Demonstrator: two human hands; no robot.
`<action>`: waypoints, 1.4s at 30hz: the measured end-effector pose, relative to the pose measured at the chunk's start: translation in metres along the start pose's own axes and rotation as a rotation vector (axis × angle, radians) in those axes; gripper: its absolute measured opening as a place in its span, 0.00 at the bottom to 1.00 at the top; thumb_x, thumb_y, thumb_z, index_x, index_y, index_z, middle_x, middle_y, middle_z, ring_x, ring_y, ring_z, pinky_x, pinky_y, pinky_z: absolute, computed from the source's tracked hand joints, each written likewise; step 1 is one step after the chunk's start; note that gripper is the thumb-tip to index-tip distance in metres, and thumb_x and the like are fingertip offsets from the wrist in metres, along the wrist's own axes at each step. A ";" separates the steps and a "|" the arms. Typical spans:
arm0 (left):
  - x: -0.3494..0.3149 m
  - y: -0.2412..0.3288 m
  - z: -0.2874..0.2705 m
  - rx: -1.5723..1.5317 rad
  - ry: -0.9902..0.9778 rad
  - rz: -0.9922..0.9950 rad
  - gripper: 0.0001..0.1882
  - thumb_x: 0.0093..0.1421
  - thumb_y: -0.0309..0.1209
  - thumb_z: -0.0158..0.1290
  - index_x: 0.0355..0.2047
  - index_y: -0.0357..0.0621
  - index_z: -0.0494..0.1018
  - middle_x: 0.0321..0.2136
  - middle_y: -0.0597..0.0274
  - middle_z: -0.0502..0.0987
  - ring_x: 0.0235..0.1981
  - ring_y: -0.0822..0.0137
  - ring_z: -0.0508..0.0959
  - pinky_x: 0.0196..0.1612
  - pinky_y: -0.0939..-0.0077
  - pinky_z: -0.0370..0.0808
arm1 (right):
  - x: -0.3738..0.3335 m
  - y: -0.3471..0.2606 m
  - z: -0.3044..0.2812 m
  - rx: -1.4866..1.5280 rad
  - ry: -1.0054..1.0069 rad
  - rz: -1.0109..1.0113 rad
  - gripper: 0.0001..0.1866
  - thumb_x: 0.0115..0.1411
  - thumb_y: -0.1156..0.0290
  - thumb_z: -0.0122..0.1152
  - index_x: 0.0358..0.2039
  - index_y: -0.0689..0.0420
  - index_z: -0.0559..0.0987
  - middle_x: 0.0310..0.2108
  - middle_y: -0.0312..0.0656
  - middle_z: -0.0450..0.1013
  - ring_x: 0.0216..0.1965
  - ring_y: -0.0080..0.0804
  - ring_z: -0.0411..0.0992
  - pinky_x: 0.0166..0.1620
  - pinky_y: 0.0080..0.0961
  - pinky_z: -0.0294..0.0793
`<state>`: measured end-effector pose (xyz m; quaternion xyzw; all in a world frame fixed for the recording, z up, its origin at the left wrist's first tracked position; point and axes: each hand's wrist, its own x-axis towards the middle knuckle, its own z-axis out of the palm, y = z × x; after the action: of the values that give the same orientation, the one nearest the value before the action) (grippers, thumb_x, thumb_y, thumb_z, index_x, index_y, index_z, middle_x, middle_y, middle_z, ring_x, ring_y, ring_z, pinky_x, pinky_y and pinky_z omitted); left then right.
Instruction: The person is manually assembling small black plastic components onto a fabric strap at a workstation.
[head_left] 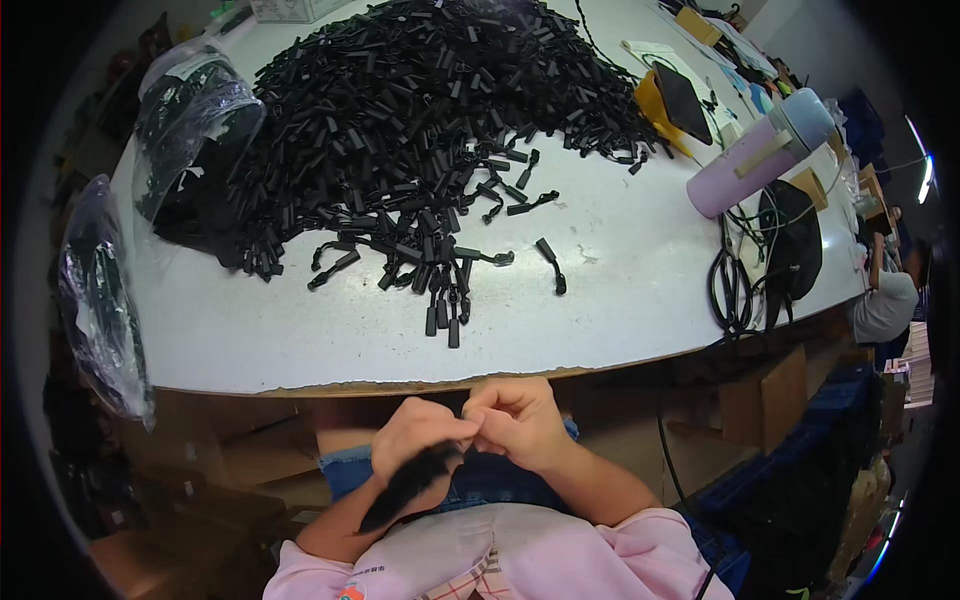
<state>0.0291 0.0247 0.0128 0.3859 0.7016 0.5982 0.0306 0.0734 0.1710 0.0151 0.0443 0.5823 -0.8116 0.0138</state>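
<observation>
Just below the table's front edge, my two hands meet over my lap. My left hand (pixel 418 432) is closed, and a dark, motion-smeared bundle of black strips (pixel 405 490) trails from it along the forearm. My right hand (pixel 522 422) is pinched, its thumb and fingertips touching the left fingertips. Whatever small piece lies between the fingertips is hidden. Beyond the hands, a large heap of black zipper pulls (pixel 400 120), small tabs with a looped end, covers the far middle of the table. One loose zipper pull (pixel 551 266) lies apart, right of the heap's near tip.
Clear plastic bags of black items (pixel 100 300) lie along the white table's (pixel 620 310) left side. To the right are a lilac bottle (pixel 735 178), a phone (pixel 682 103) on a yellow stand, coiled black cable (pixel 730 290) and a black pouch (pixel 790 240). Another person (pixel 888 300) sits far right.
</observation>
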 end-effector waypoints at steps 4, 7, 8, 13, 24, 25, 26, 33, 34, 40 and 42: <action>0.000 -0.004 0.008 -0.877 0.159 -0.488 0.08 0.55 0.27 0.44 0.33 0.35 0.62 0.23 0.56 0.68 0.20 0.70 0.71 0.25 0.75 0.71 | 0.020 -0.020 -0.015 -1.012 0.305 -0.575 0.12 0.40 0.81 0.54 0.29 0.58 0.74 0.23 0.40 0.66 0.20 0.29 0.65 0.23 0.18 0.66; 0.003 -0.002 0.007 -0.916 0.217 -0.634 0.10 0.54 0.28 0.46 0.34 0.34 0.62 0.24 0.57 0.68 0.19 0.70 0.71 0.25 0.75 0.72 | 0.035 -0.029 -0.044 -1.524 0.479 -0.618 0.12 0.37 0.80 0.53 0.28 0.58 0.73 0.26 0.42 0.65 0.25 0.34 0.64 0.24 0.24 0.66; 0.001 -0.003 0.004 -0.874 0.175 -0.684 0.10 0.53 0.28 0.48 0.33 0.35 0.64 0.24 0.61 0.69 0.21 0.72 0.70 0.27 0.78 0.70 | 0.035 -0.030 -0.050 -1.617 0.459 -0.499 0.12 0.38 0.81 0.53 0.28 0.59 0.73 0.25 0.41 0.65 0.25 0.34 0.64 0.26 0.25 0.66; 0.006 -0.003 0.009 -0.528 0.256 -0.552 0.07 0.51 0.27 0.50 0.30 0.38 0.67 0.25 0.67 0.69 0.26 0.79 0.67 0.29 0.85 0.64 | 0.036 -0.028 -0.052 -1.481 0.498 -0.388 0.08 0.41 0.83 0.52 0.26 0.60 0.72 0.22 0.40 0.65 0.22 0.29 0.66 0.26 0.20 0.66; 0.008 -0.003 0.012 -0.545 0.257 -0.410 0.05 0.49 0.17 0.49 0.28 0.36 0.68 0.26 0.65 0.69 0.26 0.77 0.68 0.30 0.85 0.66 | 0.014 -0.018 -0.005 -0.652 0.043 -0.493 0.09 0.41 0.83 0.58 0.27 0.63 0.74 0.22 0.41 0.68 0.22 0.24 0.67 0.23 0.15 0.66; 0.005 -0.004 0.012 -0.545 0.258 -0.409 0.05 0.49 0.17 0.49 0.28 0.36 0.68 0.26 0.65 0.69 0.26 0.77 0.68 0.30 0.85 0.66 | 0.015 -0.017 -0.005 -0.737 0.035 -0.589 0.10 0.40 0.84 0.59 0.27 0.63 0.74 0.22 0.42 0.68 0.20 0.24 0.66 0.22 0.15 0.65; 0.003 -0.005 0.012 -0.522 0.239 -0.423 0.06 0.49 0.17 0.49 0.28 0.36 0.68 0.27 0.65 0.69 0.28 0.77 0.68 0.31 0.85 0.66 | 0.015 -0.017 -0.005 -0.738 0.034 -0.590 0.10 0.40 0.84 0.59 0.27 0.63 0.74 0.22 0.42 0.68 0.20 0.24 0.66 0.22 0.15 0.65; 0.008 0.003 0.008 -0.628 0.355 -0.464 0.09 0.49 0.18 0.48 0.33 0.35 0.67 0.30 0.63 0.70 0.31 0.76 0.69 0.35 0.84 0.66 | 0.011 -0.009 0.003 -0.723 0.112 -0.561 0.09 0.41 0.83 0.58 0.27 0.64 0.73 0.24 0.41 0.67 0.19 0.21 0.65 0.21 0.12 0.64; 0.006 0.002 0.007 -0.628 0.357 -0.461 0.09 0.49 0.18 0.48 0.33 0.35 0.67 0.30 0.63 0.70 0.31 0.76 0.69 0.35 0.84 0.66 | 0.007 -0.008 0.007 -0.605 0.205 -0.413 0.08 0.43 0.83 0.57 0.27 0.64 0.73 0.24 0.40 0.67 0.20 0.19 0.65 0.21 0.11 0.63; 0.004 -0.006 0.006 -0.483 0.347 -0.320 0.09 0.49 0.21 0.50 0.32 0.36 0.67 0.29 0.63 0.70 0.31 0.75 0.69 0.36 0.82 0.66 | 0.009 0.012 0.015 -0.262 0.181 -0.342 0.05 0.47 0.81 0.55 0.26 0.63 0.72 0.22 0.35 0.66 0.18 0.14 0.61 0.19 0.09 0.59; 0.005 -0.004 0.004 -0.630 0.343 -0.444 0.09 0.48 0.21 0.51 0.32 0.36 0.67 0.29 0.63 0.70 0.31 0.75 0.70 0.35 0.82 0.67 | 0.012 0.011 0.013 -0.168 0.172 -0.328 0.04 0.47 0.80 0.55 0.27 0.63 0.71 0.22 0.34 0.66 0.17 0.14 0.60 0.18 0.09 0.59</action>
<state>0.0255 0.0308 0.0107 0.0918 0.5454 0.8180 0.1579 0.0617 0.1555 0.0080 0.0166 0.6465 -0.7447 -0.1646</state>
